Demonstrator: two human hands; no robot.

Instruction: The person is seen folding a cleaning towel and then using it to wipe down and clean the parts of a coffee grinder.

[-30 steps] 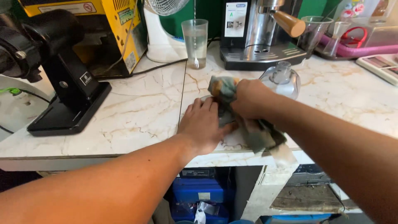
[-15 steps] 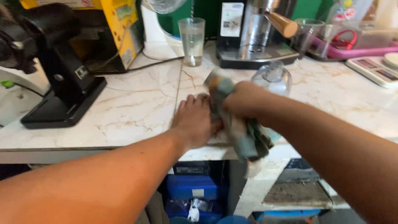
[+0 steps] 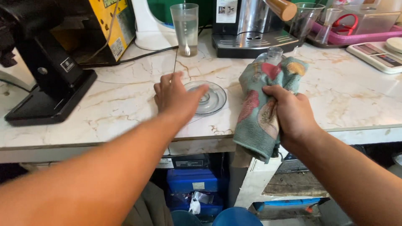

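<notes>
A green cloth with red, pink and orange blotches hangs bunched in the right hand, whose fingers are curled shut around its middle. The cloth's long axis runs up and down, tilted a little: its upper end points away toward the back of the marble counter, draped against a clear glass vessel whose neck shows just above it, and its lower end droops over the counter's front edge and hangs below it. The cloth looks soft and crumpled, folded over itself in thick pleats. The left hand is stretched out flat over the counter, fingers spread and open, holding nothing; its fingertips lie at the near rim of a clear round glass lid that lies flat, near the front edge and just left of the cloth. Whether the fingertips touch the lid I cannot tell, since the hand is blurred. Toward the back edge stand a tall glass with a spoon in it and a steel coffee machine; a black grinder sits at the left end.
</notes>
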